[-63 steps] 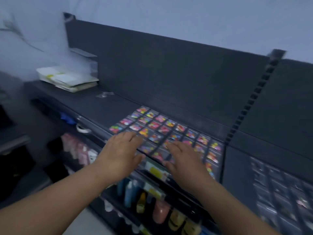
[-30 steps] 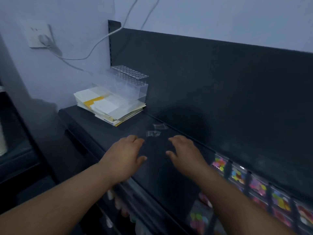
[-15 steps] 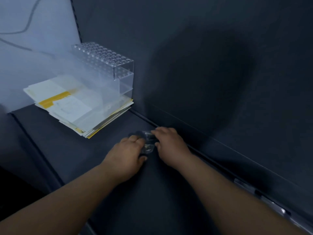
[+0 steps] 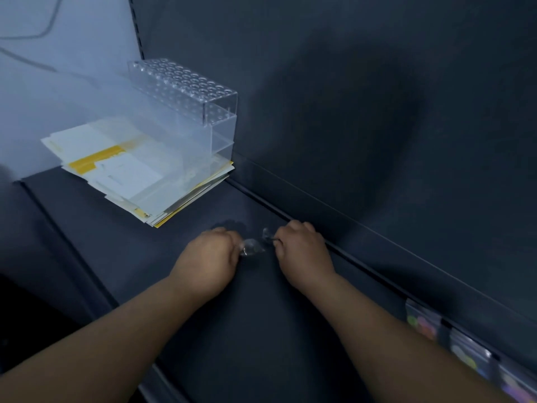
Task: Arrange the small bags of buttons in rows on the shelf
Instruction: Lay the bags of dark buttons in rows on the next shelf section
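Two small clear bags lie on the dark shelf (image 4: 261, 315) near its back wall. My left hand (image 4: 212, 257) has its fingers curled round one clear bag (image 4: 251, 247). My right hand (image 4: 302, 248) pinches the other clear bag (image 4: 267, 235) by its edge. Both bags look see-through; their contents cannot be made out. At the far right, a row of small bags with coloured buttons (image 4: 422, 324) lies along the back of the shelf.
A stack of white and yellow papers (image 4: 130, 173) sits at the shelf's left end with a clear acrylic holed rack (image 4: 186, 112) on top. A dark back panel (image 4: 377, 112) rises behind the shelf. A light wall with a cable is at left.
The view swung left from the button rows to the shelf's left end. Both hands reached the two clear bags and took hold of them; they have now drawn slightly apart.
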